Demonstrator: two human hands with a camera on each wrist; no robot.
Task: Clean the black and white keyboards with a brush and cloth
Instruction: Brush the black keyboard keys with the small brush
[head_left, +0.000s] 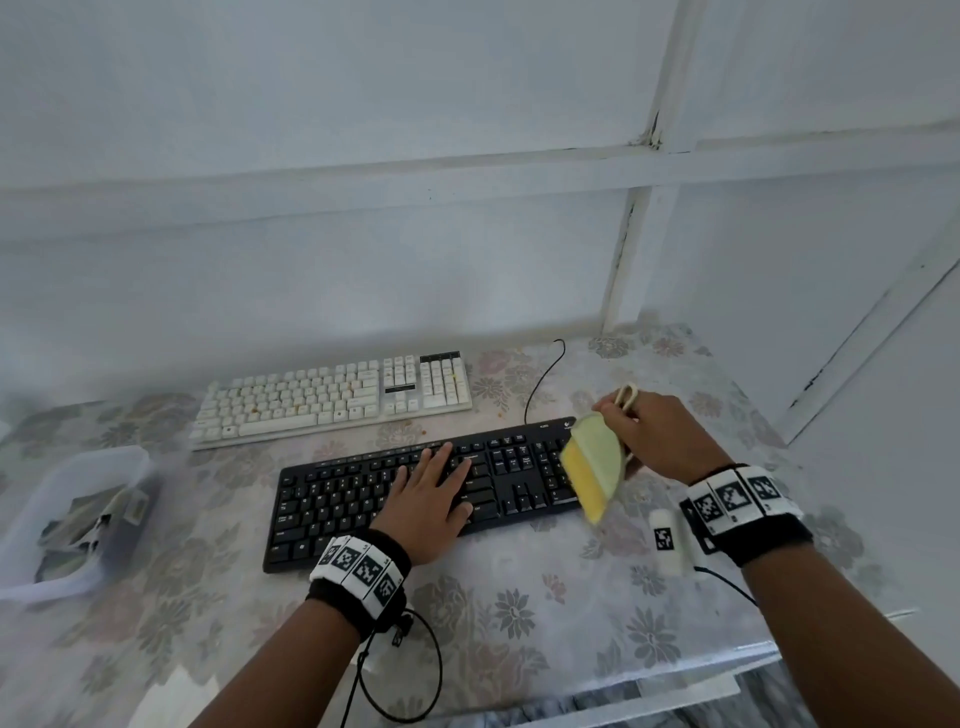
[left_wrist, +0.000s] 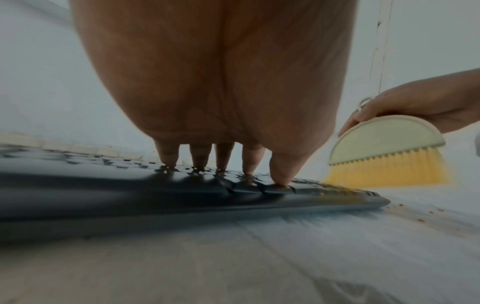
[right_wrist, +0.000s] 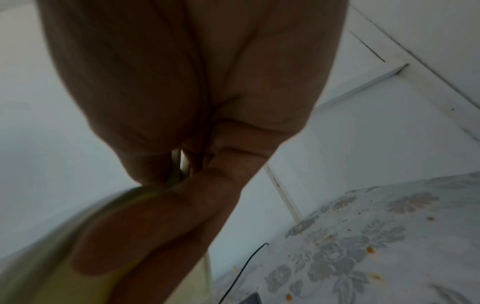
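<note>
So the black keyboard (head_left: 415, 493) sat lower centre of the head view on the flowery counter (head_left: 519, 613), with the white keyboard (head_left: 332, 400) just behind it, toward the upper left; the left hand (head_left: 431, 499) lay flat on the black one's keys, fingers straight and spread, holding nothing, just pinning it down; the right hand (head_left: 660, 436) had its fingers curled tight round the handle of the brush (head_left: 597, 467), bristles at the keyboard's right end, right side of the frame. The brush looked light, with a stiff plastic back and soft yellow bristles that'd splay if you leaned on them, so I'd say hold it up at the handle like that and let the tips do the work; the keyboard looked like thin, light plastic that'd probably skate on that slick cover, hence the flat palm; keys give under pressure, so go easy. Crumbs (left_wrist: 420, 220) were scattered on the cover past the right edge; a clear tub (head_left: 78, 514) at far left held something that might be the cloth, couldn't tell.
</note>
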